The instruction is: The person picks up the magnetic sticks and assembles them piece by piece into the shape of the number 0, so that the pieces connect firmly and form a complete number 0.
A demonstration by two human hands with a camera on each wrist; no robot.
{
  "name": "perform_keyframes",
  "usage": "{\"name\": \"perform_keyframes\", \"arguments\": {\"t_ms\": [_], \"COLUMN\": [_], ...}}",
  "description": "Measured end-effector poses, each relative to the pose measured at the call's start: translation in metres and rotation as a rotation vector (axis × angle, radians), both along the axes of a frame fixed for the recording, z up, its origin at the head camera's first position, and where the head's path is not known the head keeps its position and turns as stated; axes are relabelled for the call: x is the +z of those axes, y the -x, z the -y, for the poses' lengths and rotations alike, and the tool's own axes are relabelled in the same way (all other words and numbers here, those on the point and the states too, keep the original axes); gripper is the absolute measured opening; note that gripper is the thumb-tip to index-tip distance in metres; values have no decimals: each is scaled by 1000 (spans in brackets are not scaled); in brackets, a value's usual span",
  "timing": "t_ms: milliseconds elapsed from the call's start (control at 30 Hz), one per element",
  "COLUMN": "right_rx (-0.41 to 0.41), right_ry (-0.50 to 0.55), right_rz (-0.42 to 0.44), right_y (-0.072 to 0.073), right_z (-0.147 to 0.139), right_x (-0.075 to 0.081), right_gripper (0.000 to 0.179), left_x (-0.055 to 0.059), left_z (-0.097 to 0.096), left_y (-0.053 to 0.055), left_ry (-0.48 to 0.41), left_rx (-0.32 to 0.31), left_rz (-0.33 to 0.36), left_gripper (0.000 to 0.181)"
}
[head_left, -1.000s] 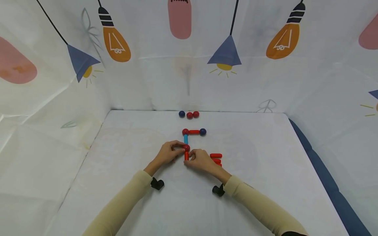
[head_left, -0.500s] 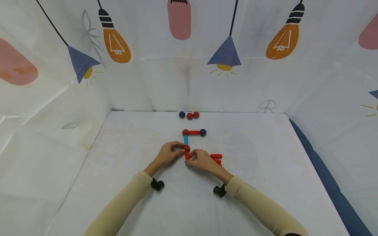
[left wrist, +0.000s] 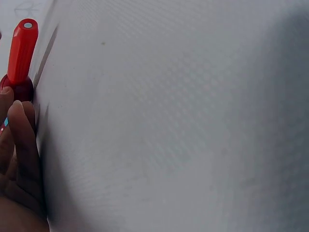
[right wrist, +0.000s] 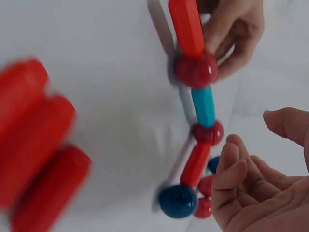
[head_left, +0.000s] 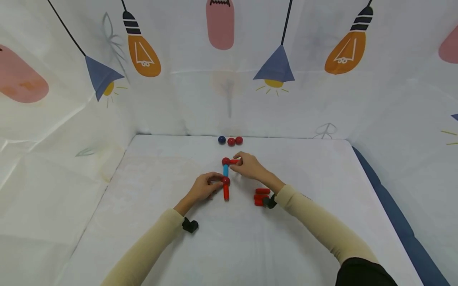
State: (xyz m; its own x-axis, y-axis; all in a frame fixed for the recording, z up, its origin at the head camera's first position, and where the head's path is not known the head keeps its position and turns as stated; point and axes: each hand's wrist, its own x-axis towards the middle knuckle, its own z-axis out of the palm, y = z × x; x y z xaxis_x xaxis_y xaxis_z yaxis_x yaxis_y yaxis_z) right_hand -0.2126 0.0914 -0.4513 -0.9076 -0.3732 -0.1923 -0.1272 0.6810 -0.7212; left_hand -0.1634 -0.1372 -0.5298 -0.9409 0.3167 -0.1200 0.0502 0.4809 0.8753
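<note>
A chain of magnetic-looking rods and balls lies on the white table (head_left: pixel 171 171). My left hand (head_left: pixel 204 186) pinches its lower red ball (head_left: pixel 226 181), from which a red rod (head_left: pixel 226 193) points toward me. A light blue rod (head_left: pixel 226 171) links that ball to the upper red ball (head_left: pixel 226 161). From there another red rod (right wrist: pixel 196 164) runs to a dark blue ball (right wrist: pixel 178 201), hidden behind my right hand in the head view. My right hand (head_left: pixel 252 167) hovers beside this upper rod, thumb and fingers apart in the right wrist view, holding nothing.
Loose red rods (head_left: pixel 262 191) lie below my right wrist, partly covered by its black wrist camera (head_left: pixel 270 201). At the table's back edge sit a dark blue ball (head_left: pixel 222 140) and two red balls (head_left: pixel 235 141). A printed white curtain (head_left: pixel 193 95) stands behind.
My right hand has let go of the lower red rod and moved away from me to the upper red rod. The left hand stays on the lower red ball.
</note>
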Motion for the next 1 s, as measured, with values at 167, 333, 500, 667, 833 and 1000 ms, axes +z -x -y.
{"name": "perform_keyframes", "arguments": {"t_ms": [167,333,500,667,833,1000], "right_rx": [17,1,-65,-142,-154,-52], "right_ry": [-16,-14,-19,-30,-45,-111], "right_rz": [-97,-180,-174,-104,-51,-74], "right_y": [34,61,84,98,106,112], "right_z": [-1,-7,-11,-15,-11,-7], "right_x": [5,2,-3,-9,-21,-25], "right_gripper": [49,40,40,46,50,49], "left_x": [0,-2,-1,-4,-7,-4], "left_z": [2,3,3,0,2,5], "left_y": [0,0,-1,1,1,2], "left_ry": [-6,-18,-35,-55,-69,-66], "left_rx": [5,-28,-18,-28,-12,-12], "left_rz": [11,12,27,45,51,59], "left_gripper": [35,36,35,38,36,38]}}
